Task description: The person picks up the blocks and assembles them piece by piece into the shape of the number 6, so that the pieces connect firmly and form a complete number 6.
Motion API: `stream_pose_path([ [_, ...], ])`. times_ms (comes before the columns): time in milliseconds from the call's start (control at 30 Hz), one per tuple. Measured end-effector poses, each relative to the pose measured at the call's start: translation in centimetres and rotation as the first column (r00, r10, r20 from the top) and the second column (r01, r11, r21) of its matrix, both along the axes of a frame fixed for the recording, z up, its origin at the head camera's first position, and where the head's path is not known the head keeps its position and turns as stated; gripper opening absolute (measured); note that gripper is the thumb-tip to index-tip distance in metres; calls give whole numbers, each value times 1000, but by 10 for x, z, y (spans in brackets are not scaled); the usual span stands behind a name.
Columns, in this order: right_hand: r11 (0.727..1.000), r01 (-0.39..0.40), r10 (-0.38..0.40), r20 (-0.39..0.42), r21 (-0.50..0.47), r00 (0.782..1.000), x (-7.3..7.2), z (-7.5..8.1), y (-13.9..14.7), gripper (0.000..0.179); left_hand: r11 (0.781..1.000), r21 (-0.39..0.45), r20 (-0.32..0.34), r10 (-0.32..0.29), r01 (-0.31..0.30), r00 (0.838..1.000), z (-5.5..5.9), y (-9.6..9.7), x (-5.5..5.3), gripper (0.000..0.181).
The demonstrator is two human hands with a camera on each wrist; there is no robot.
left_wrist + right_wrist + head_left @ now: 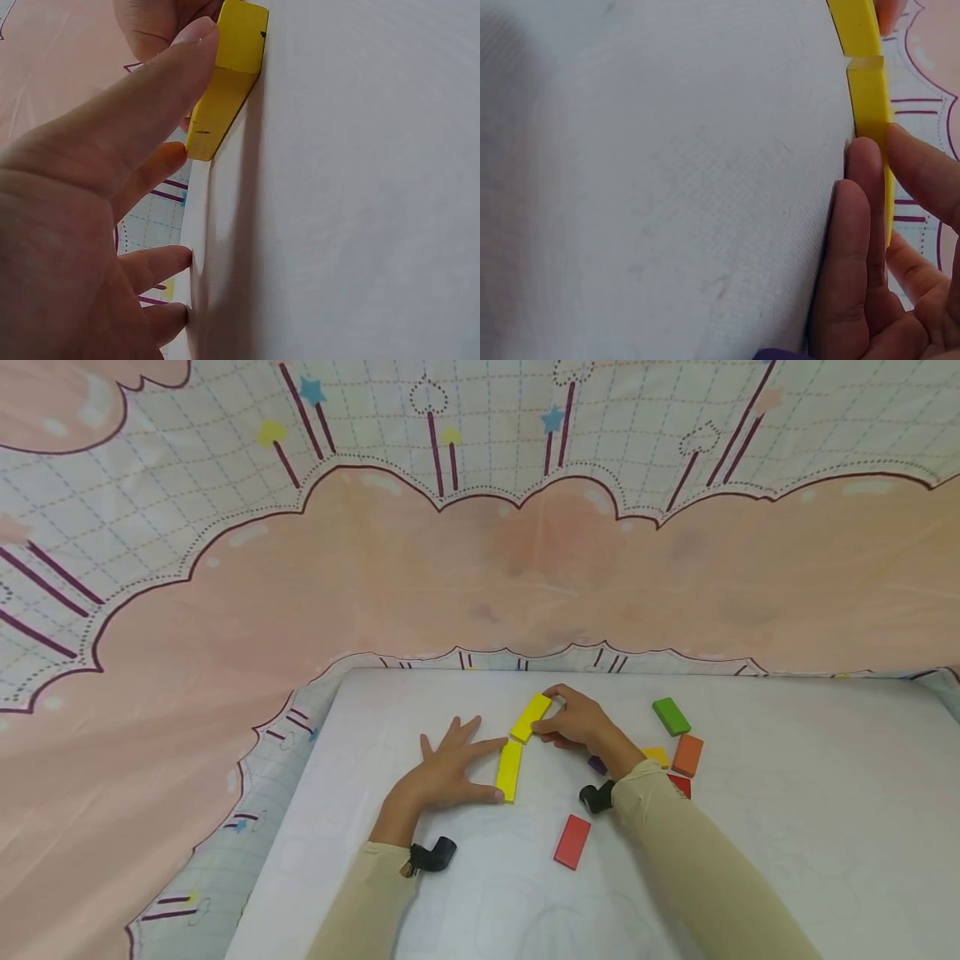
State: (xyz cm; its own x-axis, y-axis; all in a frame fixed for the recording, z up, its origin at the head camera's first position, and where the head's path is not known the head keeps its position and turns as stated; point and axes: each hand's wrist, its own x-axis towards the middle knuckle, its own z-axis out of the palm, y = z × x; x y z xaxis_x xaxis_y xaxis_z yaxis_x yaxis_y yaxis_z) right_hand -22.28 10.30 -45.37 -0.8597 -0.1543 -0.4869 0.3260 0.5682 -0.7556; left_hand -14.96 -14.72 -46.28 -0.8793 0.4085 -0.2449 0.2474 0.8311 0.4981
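Note:
Two yellow blocks lie end to end at a slight angle on the white table (450,902). My left hand (442,777) has its fingers spread, with the thumb and index fingertips touching the left side of the nearer yellow block (509,772). In the left wrist view, the thumb (150,90) lies along that block (241,37). My right hand (581,722) pinches the farther yellow block (531,718) between thumb and index finger. The right wrist view shows a narrow gap between the ends of the nearer block (855,26) and the farther one (868,97).
Right of my right hand lie a green block (671,716), an orange block (687,755), a red block (681,786) and another yellow one (656,756), partly behind the wrist. A dark purple block (597,765) peeks out beneath. A lighter red block (572,842) lies nearer me.

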Motion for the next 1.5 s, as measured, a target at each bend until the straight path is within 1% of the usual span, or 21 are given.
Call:
stream_pose_path([
  [300, 1000, -6, 6, -11, 27, 1000, -1, 1, -3, 69, 1000, 3, 11, 0, 0, 1000, -5, 2, -2, 85],
  [500, 1000, -4, 4, 4, 29, 1000, -2, 1, -4, 68, 1000, 10, 9, 5, -5, 1000, -8, 1, -3, 85],
  [733, 999, -11, 11, 12, 38, 1000, -3, 1, -3, 69, 1000, 11, 17, 5, -5, 1000, -8, 1, -4, 86],
  [1000, 997, -47, 48, -8, 69, 999, -4, -2, -4, 69, 1000, 12, 15, 3, -3, 1000, -6, 0, -4, 84],
  [1233, 991, -80, 84, -31, 106, 996, -4, -4, -4, 71, 1000, 16, 14, 7, -8, 1000, -8, 0, -4, 83],
  [1333, 991, -86, 89, -29, 107, 996, -4, -4, -4, 71, 1000, 12, 13, 11, -11, 1000, -8, 0, -4, 83],
  [1500, 994, -72, 72, -2, 80, 997, -5, -2, -3, 70, 1000, 6, 11, 12, -12, 1000, -8, 0, -4, 83],
])
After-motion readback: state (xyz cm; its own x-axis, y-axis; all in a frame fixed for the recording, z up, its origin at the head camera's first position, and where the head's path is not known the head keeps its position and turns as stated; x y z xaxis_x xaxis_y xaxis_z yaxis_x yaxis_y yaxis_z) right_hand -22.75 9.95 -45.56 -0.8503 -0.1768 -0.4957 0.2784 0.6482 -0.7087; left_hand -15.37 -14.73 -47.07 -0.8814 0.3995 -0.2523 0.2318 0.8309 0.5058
